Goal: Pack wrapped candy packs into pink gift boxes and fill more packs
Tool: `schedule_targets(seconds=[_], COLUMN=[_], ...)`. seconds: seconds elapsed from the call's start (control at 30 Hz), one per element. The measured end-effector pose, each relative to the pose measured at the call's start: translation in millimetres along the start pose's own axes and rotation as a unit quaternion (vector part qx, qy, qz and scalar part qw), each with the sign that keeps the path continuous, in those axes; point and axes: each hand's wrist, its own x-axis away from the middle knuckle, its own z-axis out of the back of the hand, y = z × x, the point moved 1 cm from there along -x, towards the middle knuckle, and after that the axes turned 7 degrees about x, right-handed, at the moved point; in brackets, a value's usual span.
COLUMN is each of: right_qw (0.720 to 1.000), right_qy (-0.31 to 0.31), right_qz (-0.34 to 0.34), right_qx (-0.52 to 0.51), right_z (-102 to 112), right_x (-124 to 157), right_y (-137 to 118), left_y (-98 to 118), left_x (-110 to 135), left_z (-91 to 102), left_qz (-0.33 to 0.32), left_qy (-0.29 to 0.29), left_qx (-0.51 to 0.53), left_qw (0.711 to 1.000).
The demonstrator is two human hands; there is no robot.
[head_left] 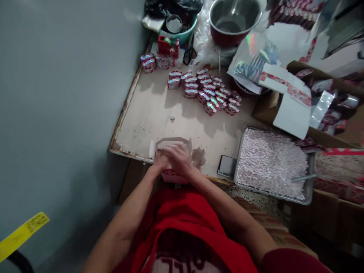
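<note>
A small open carton (174, 177), white inside with a red-and-pink pattern on its front, stands at the table's near edge with its flaps raised. My left hand (160, 160) is at the carton's left side, its fingers mostly hidden. Over the carton's opening lies my right hand (179, 158), partly across the left one and smeared by motion. Whether either hand holds anything I cannot make out. Beyond the carton, many small red-and-white packs with shiny tops (203, 89) are grouped on the table (150, 102).
A metal tray of small pale pieces (270, 163) sits at right beside a small scale (227, 166). Behind are a cardboard box of packs (267, 108), a steel bowl (236, 22), a red tape dispenser (167, 46) and scissors (189, 55). A wall (65, 94) borders the left.
</note>
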Motion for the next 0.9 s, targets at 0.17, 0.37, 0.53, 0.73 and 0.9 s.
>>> schedule_targets(seconds=[0.17,0.37,0.53,0.73,0.9], right_qw=[0.910,0.939,0.988,0.998,0.975], right_qy=[0.105,0.069,-0.006,-0.026,0.095], right_qz=[-0.399,-0.335,-0.151,-0.054,-0.200], right_qx=[-0.041,-0.033,0.006,-0.016,-0.016], right_z=[-24.3,-76.1,-80.6,-49.0,-47.5], right_x=[79.5,66.2,51.0,32.6,28.8], right_y=[66.1,81.3,99.3,133.6,171.4], left_y=[-5.5,11.5,-18.6,-32.3,-30.5], left_x=[0.5,83.0,83.9,37.4,33.2], left_z=[-21.5,-24.1,-55.1,-45.7,-28.7], left_qz=[0.065,0.097,0.224,0.064,-0.030], left_qy=[-0.061,0.358,0.491,0.342,0.160], left_qx=[-0.025,-0.084,0.088,-0.003,-0.096], left_qw=[0.996,0.925,0.838,0.937,0.982])
